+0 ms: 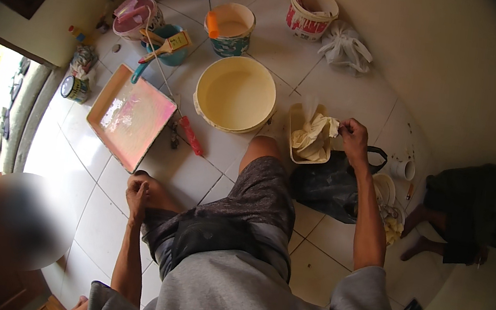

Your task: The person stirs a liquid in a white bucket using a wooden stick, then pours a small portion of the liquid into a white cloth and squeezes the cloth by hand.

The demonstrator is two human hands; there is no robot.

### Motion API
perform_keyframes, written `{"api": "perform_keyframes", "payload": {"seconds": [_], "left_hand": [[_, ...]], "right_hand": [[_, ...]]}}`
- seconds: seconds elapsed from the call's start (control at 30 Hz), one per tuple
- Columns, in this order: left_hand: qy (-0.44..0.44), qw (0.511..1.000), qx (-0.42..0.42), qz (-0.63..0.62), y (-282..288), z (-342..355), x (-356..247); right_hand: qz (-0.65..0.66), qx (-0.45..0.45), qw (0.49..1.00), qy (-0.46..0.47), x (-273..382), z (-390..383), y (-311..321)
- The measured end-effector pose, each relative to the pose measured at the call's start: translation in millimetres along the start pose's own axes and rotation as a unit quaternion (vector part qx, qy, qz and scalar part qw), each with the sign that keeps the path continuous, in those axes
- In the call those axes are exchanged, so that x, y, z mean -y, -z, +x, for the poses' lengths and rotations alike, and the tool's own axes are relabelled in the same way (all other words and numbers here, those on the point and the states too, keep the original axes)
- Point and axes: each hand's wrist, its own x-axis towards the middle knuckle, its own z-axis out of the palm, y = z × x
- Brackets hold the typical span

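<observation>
My right hand pinches the edge of a crumpled cream sheet or bag; its material is unclear. The rest of it lies in a small cream rectangular tub. Beside my left knee, my left hand is closed with the fingers drawn together; whatever they hold, if anything, does not show. A round cream basin with pale yellow inside stands just beyond my knees. Close to my right forearm lies a black bag with a loop handle.
A pink-stained paint tray, a red-handled tool and a wide brush on a teal bucket are at left. Farther back stand paint buckets and a white plastic bag. Someone's bare feet show at right.
</observation>
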Motion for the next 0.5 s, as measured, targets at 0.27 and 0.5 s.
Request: {"api": "perform_keyframes", "payload": {"seconds": [0.27,0.5], "left_hand": [[-0.109,0.938,0.301,0.134,-93,-62,-110],[-0.364,0.820,0.413,0.155,-229,-103,-189]], "right_hand": [[0.138,0.007,0.989,-0.056,31,-9,29],[0.196,0.010,0.980,-0.036,98,-18,75]]}}
